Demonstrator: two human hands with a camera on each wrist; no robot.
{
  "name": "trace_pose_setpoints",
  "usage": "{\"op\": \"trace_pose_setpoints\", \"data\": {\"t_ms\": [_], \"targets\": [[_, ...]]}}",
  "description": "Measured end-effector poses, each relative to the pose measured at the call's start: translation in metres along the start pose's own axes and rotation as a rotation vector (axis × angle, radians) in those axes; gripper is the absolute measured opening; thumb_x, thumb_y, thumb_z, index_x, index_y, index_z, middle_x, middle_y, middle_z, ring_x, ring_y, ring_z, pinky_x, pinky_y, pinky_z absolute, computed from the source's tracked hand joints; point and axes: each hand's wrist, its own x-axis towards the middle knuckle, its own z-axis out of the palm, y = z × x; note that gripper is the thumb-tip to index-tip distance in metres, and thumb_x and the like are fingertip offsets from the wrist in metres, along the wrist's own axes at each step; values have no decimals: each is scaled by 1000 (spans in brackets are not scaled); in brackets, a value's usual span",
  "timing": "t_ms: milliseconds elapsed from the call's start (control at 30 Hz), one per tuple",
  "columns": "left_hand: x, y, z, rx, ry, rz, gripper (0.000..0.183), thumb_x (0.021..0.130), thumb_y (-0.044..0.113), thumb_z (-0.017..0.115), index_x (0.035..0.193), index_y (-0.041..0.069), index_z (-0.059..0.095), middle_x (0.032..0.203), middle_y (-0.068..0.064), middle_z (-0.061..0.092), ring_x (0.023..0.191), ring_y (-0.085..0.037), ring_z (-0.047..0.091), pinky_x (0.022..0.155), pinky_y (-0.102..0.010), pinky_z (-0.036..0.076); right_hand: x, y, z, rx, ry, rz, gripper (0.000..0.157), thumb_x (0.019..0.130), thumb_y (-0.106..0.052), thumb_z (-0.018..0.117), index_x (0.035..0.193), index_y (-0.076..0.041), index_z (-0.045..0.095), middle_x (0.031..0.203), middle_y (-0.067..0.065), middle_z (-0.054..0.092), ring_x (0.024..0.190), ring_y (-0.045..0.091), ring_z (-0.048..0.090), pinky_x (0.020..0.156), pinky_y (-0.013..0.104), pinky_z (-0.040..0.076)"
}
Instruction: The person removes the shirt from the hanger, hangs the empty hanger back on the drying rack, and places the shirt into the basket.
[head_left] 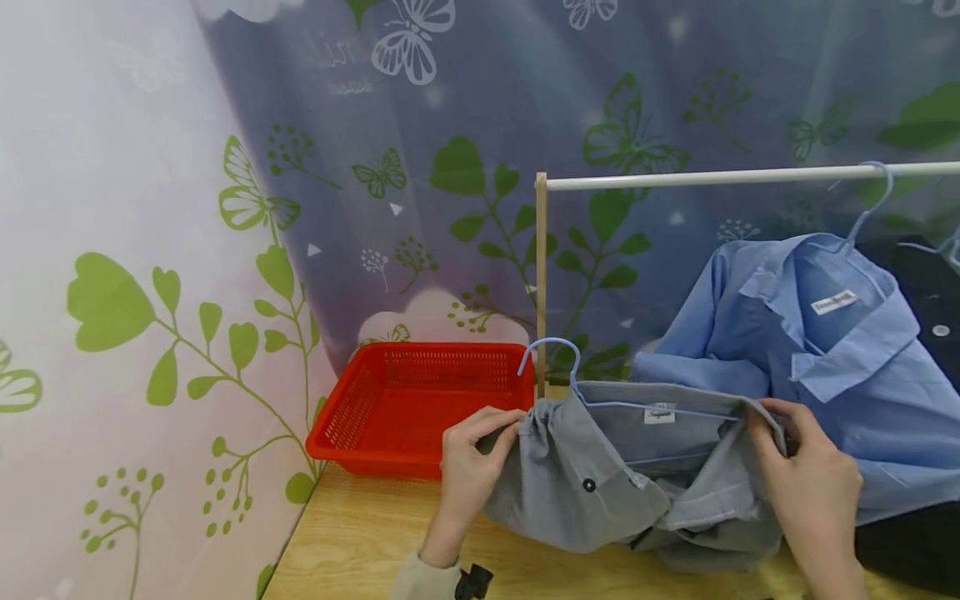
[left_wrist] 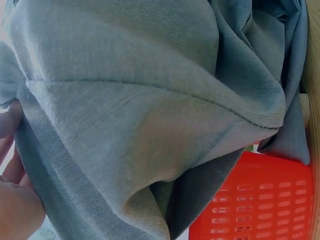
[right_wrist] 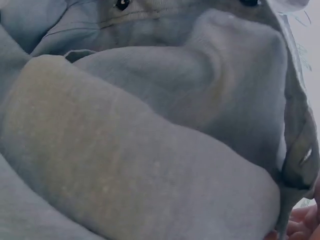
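Note:
Both hands hold a grey shirt (head_left: 577, 467), its neck opening spread wide and a white label inside. A pale blue hanger (head_left: 576, 367) sits within it, its hook rising above the left end of the opening and its bar running across inside. My left hand (head_left: 476, 467) pinches the gathered cloth at the left edge. At the opposite edge my right hand (head_left: 813, 479) grips the cloth between thumb and fingers. In the left wrist view, grey cloth (left_wrist: 135, 120) with a seam fills most of the picture. Folds and dark buttons show in the right wrist view.
Behind my left hand, a red plastic basket (head_left: 420, 417) stands on the wooden table (head_left: 345, 533). A white rail (head_left: 712, 177) on a wooden post (head_left: 541, 283) carries a blue shirt (head_left: 750, 325) and a black garment (head_left: 930, 292) at the right. A patterned curtain (head_left: 487, 83) hangs behind.

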Motion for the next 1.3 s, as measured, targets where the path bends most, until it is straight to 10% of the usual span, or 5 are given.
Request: {"op": "trace_pose_setpoints", "data": {"t_ms": [500, 700, 967, 1133, 1300], "targets": [[-2, -2, -4, -5, 15, -21, 16, 92, 2, 73, 106, 6, 80, 95, -6, 76, 87, -17, 73, 82, -31, 60, 6, 14, -13, 120, -235, 135, 38, 107, -35, 49, 134, -12, 65, 76, 5, 64, 56, 8, 43, 51, 26, 33], [-1, -1, -6, -28, 29, -8, 15, 93, 1, 72, 105, 4, 79, 96, -8, 76, 87, -20, 73, 82, -30, 60, 8, 25, -14, 425, -319, 164, 36, 108, -25, 49, 141, -17, 62, 114, -33, 57, 102, -14, 50, 74, 5, 40], [-1, -2, -8, -23, 46, 10, 17, 91, -3, 72, 105, 2, 79, 95, -9, 76, 86, -23, 73, 81, -31, 60, 12, 34, -13, 835, -419, 215, 35, 108, -17, 50, 141, -13, 62, 113, -25, 69, 105, -12, 57, 79, 7, 45], [0, -3, -9, -27, 57, 5, 17, 89, -5, 73, 105, 0, 78, 94, -12, 76, 86, -22, 73, 81, -28, 59, 15, 40, -13, 976, -492, 274, 34, 109, -16, 47, 134, -25, 68, 110, -22, 70, 70, -4, 59, 49, 20, 38], [2, -3, -10, -39, 62, 3, 18, 90, -4, 72, 106, 2, 79, 95, -10, 76, 85, -24, 73, 82, -27, 59, 20, 47, -9, 1224, -590, 192, 41, 109, -4, 38, 135, -19, 66, 126, -14, 69, 106, -3, 64, 74, 15, 53]]}}
